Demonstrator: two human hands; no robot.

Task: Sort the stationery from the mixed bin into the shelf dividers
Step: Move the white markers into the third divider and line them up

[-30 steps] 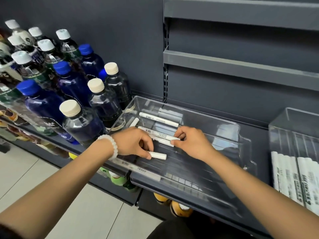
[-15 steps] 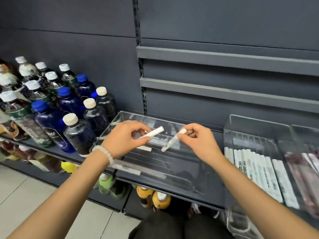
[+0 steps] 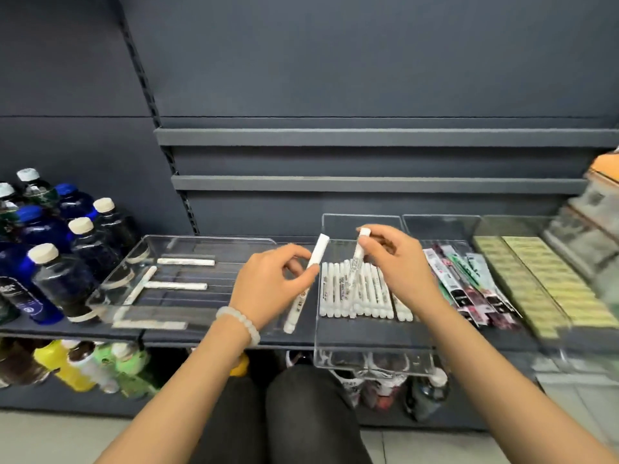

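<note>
My left hand [image 3: 268, 283] pinches a white marker [image 3: 310, 269] that runs steeply from the shelf front up toward the back. My right hand [image 3: 398, 266] holds a second white marker [image 3: 356, 259] by its cap end, nearly upright, above a clear divider tray [image 3: 371, 363]. In that tray lies a row of several white markers [image 3: 361, 296]. To the left sits the clear mixed bin [image 3: 140, 259] with several white markers [image 3: 186, 261] loose in it.
Dark and blue bottles [image 3: 50, 262] crowd the shelf left of the bin. Right of the marker tray are packaged pens [image 3: 469, 283] and pale yellow packs [image 3: 536, 286] in clear dividers. More bottles stand on the lower shelf [image 3: 83, 366]. My knees [image 3: 278, 416] are below.
Both hands lifted a marker each out of the bin and carried them right; the view swung right, so the divider tray with its marker row now lies under my right hand.
</note>
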